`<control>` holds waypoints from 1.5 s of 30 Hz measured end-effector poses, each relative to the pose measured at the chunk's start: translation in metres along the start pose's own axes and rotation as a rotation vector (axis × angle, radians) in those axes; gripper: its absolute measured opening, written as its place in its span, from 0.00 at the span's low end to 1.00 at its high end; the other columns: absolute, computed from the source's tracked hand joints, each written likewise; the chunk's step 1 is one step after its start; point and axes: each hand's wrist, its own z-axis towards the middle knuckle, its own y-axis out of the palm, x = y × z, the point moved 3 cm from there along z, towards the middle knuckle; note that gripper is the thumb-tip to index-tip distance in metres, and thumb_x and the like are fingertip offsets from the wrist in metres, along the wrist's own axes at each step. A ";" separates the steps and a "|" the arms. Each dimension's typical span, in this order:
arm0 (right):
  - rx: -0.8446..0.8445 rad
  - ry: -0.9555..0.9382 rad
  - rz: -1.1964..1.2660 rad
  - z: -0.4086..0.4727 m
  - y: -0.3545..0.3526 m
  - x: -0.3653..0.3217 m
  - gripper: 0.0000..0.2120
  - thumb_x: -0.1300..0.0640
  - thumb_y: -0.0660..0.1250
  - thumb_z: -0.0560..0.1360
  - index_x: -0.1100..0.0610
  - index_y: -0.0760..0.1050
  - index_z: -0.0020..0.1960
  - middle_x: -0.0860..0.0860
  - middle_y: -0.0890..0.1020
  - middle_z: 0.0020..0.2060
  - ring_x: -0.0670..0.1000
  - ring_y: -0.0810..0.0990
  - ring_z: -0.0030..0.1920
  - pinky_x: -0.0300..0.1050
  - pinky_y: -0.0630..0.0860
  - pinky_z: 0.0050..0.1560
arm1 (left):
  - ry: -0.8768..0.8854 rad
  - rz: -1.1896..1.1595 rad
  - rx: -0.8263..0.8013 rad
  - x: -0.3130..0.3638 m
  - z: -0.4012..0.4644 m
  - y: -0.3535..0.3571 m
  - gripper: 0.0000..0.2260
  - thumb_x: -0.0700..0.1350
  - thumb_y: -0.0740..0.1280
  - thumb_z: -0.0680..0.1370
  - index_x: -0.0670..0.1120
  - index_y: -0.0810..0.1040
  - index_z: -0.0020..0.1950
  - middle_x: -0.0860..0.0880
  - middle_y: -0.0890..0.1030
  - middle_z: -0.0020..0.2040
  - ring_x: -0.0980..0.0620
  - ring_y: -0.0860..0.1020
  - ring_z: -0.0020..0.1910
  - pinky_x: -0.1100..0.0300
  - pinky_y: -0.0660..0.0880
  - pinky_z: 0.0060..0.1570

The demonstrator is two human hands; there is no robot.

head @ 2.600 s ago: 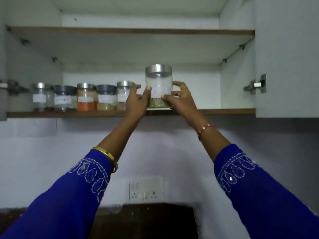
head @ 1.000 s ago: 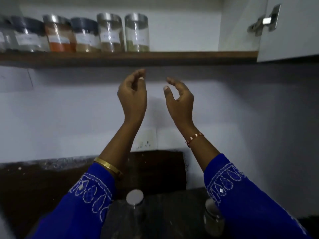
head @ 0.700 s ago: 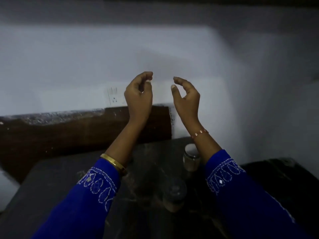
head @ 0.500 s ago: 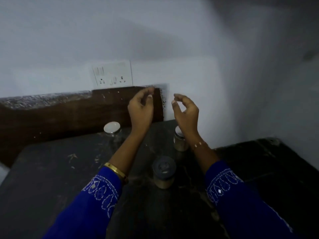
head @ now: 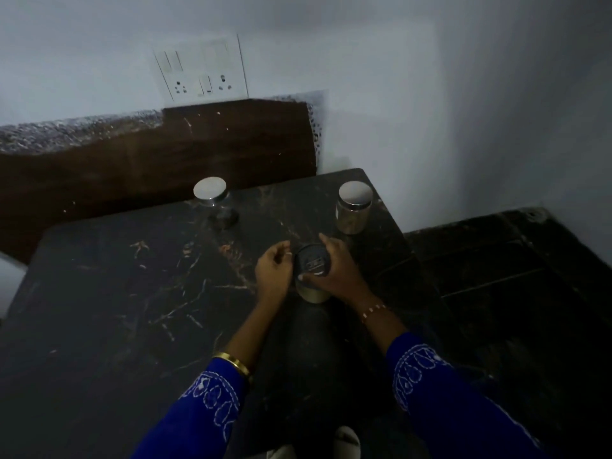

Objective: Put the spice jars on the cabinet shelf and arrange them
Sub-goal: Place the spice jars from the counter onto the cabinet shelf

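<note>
Three spice jars stand on the dark marble table (head: 132, 293). A dark-lidded jar (head: 312, 264) sits near the middle; my right hand (head: 334, 270) curls round its right side and my left hand (head: 273, 271) cups its left side, fingers at the lid's edge. A silver-lidded jar (head: 212, 197) stands at the back left. Another silver-lidded jar (head: 353, 207) stands at the back right corner. The cabinet shelf is out of view.
The table's right edge drops to a dark floor (head: 513, 293). A brown board (head: 165, 150) leans along the wall behind the table, under a white switch and socket plate (head: 202, 72). Grey wall stands close on the right.
The green-spice jar went onto the shelf beside the others. Both hands came away empty and dropped, my view tilting down with them to the table, and now close on the dark-lidded jar.
</note>
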 end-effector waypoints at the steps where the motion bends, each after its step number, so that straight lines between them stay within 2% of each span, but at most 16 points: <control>1: -0.040 0.006 -0.060 -0.001 0.005 0.003 0.47 0.48 0.75 0.66 0.53 0.50 0.76 0.55 0.54 0.74 0.54 0.56 0.74 0.45 0.58 0.70 | -0.036 0.000 -0.025 -0.008 -0.002 0.001 0.13 0.36 0.61 0.77 0.38 0.76 0.61 0.42 0.79 0.59 0.51 0.77 0.56 0.61 0.71 0.57; 3: -0.062 -0.001 -0.137 -0.003 0.011 0.008 0.49 0.48 0.74 0.67 0.53 0.46 0.76 0.56 0.50 0.75 0.55 0.53 0.75 0.46 0.55 0.72 | -0.087 0.011 -0.081 -0.021 -0.006 0.004 0.13 0.36 0.60 0.78 0.37 0.76 0.61 0.41 0.80 0.59 0.46 0.78 0.58 0.55 0.73 0.61; 8: 0.019 -0.004 -0.156 -0.002 0.011 0.009 0.50 0.46 0.75 0.65 0.55 0.50 0.76 0.57 0.60 0.70 0.55 0.63 0.70 0.45 0.62 0.69 | -0.083 0.026 -0.165 -0.024 -0.018 0.006 0.15 0.32 0.57 0.77 0.38 0.76 0.61 0.41 0.80 0.58 0.44 0.78 0.57 0.48 0.75 0.61; 12: 0.160 0.029 0.044 0.001 -0.005 -0.004 0.48 0.45 0.76 0.63 0.57 0.56 0.75 0.58 0.65 0.68 0.56 0.68 0.68 0.53 0.68 0.68 | 0.037 0.037 -0.174 -0.010 -0.025 -0.001 0.16 0.31 0.56 0.78 0.37 0.72 0.65 0.48 0.77 0.57 0.51 0.75 0.56 0.70 0.74 0.52; 15: 0.283 0.018 0.133 0.004 -0.021 -0.023 0.47 0.38 0.74 0.59 0.56 0.64 0.71 0.57 0.70 0.66 0.56 0.72 0.65 0.53 0.72 0.65 | 0.115 0.048 -0.235 0.002 -0.028 -0.005 0.20 0.31 0.57 0.77 0.39 0.67 0.69 0.48 0.74 0.61 0.53 0.73 0.60 0.78 0.73 0.47; 18: 0.348 0.018 0.202 0.005 -0.031 -0.038 0.46 0.31 0.68 0.55 0.56 0.69 0.65 0.54 0.76 0.61 0.52 0.76 0.60 0.49 0.76 0.60 | 0.184 0.085 -0.329 0.018 -0.033 -0.008 0.31 0.43 0.68 0.75 0.45 0.57 0.75 0.51 0.68 0.68 0.58 0.67 0.63 0.73 0.70 0.54; 21: 0.369 0.004 0.266 0.002 -0.040 -0.056 0.43 0.32 0.69 0.58 0.58 0.71 0.64 0.53 0.77 0.60 0.52 0.77 0.59 0.47 0.76 0.60 | 0.306 0.199 -0.297 0.028 -0.028 -0.009 0.48 0.59 0.74 0.63 0.47 0.53 0.75 0.50 0.63 0.72 0.53 0.65 0.69 0.58 0.68 0.67; 22: 0.349 0.023 0.313 0.000 -0.043 -0.062 0.42 0.34 0.70 0.60 0.57 0.69 0.67 0.54 0.75 0.62 0.53 0.76 0.61 0.46 0.75 0.60 | 0.308 0.198 -0.270 0.031 -0.027 -0.010 0.51 0.61 0.75 0.61 0.46 0.53 0.75 0.50 0.63 0.72 0.53 0.65 0.69 0.58 0.68 0.67; 25: 0.242 0.052 0.493 -0.004 -0.055 -0.081 0.35 0.41 0.68 0.69 0.58 0.66 0.70 0.56 0.75 0.63 0.55 0.76 0.61 0.50 0.77 0.59 | 0.276 0.031 -0.156 0.039 -0.024 -0.019 0.42 0.52 0.78 0.63 0.48 0.59 0.71 0.57 0.67 0.64 0.55 0.69 0.64 0.72 0.69 0.54; 27: 0.177 -0.028 0.556 -0.008 -0.067 -0.093 0.25 0.44 0.65 0.74 0.60 0.73 0.62 0.56 0.80 0.55 0.55 0.80 0.55 0.49 0.80 0.52 | 0.255 0.007 -0.085 0.039 -0.017 -0.027 0.39 0.52 0.77 0.64 0.49 0.62 0.70 0.51 0.67 0.65 0.53 0.69 0.64 0.65 0.70 0.56; 30: 0.126 -0.074 0.629 -0.013 -0.079 -0.099 0.09 0.53 0.62 0.77 0.56 0.78 0.49 0.48 0.80 0.41 0.49 0.79 0.45 0.43 0.76 0.47 | 0.208 -0.006 -0.115 0.047 -0.006 -0.038 0.41 0.61 0.74 0.60 0.48 0.65 0.69 0.47 0.65 0.66 0.49 0.69 0.64 0.52 0.73 0.62; 33: 0.002 -0.056 0.677 -0.015 -0.074 -0.101 0.10 0.56 0.59 0.79 0.53 0.75 0.41 0.49 0.78 0.39 0.54 0.76 0.49 0.52 0.74 0.55 | 0.139 -0.213 -0.266 0.063 -0.002 -0.048 0.31 0.57 0.73 0.64 0.49 0.71 0.64 0.44 0.72 0.65 0.47 0.75 0.60 0.47 0.75 0.60; 35: -0.063 -0.069 0.757 -0.018 -0.067 -0.102 0.07 0.58 0.58 0.79 0.54 0.75 0.50 0.49 0.79 0.44 0.52 0.78 0.50 0.52 0.75 0.56 | 0.076 -0.450 -0.363 0.070 -0.001 -0.051 0.25 0.47 0.70 0.70 0.45 0.69 0.65 0.40 0.74 0.64 0.44 0.77 0.58 0.46 0.75 0.60; 37: -0.096 -0.113 0.833 -0.020 -0.064 -0.105 0.13 0.62 0.59 0.78 0.56 0.72 0.62 0.49 0.80 0.48 0.49 0.79 0.50 0.48 0.77 0.53 | 0.044 -0.587 -0.378 0.075 0.002 -0.058 0.27 0.48 0.68 0.71 0.42 0.67 0.68 0.38 0.74 0.64 0.42 0.77 0.58 0.47 0.75 0.58; 42: 0.009 -0.213 0.778 -0.020 -0.061 -0.115 0.26 0.64 0.66 0.74 0.55 0.66 0.70 0.49 0.81 0.51 0.49 0.80 0.53 0.46 0.79 0.54 | 0.075 -0.621 -0.391 0.084 0.007 -0.069 0.19 0.53 0.60 0.76 0.45 0.72 0.63 0.38 0.75 0.64 0.40 0.75 0.61 0.46 0.73 0.60; 45: 0.034 -0.243 0.794 -0.022 -0.056 -0.122 0.30 0.63 0.68 0.73 0.53 0.63 0.72 0.48 0.80 0.50 0.47 0.80 0.52 0.45 0.78 0.56 | 0.097 -0.607 -0.378 0.090 0.008 -0.073 0.20 0.56 0.57 0.78 0.46 0.71 0.64 0.38 0.75 0.63 0.42 0.76 0.60 0.46 0.73 0.60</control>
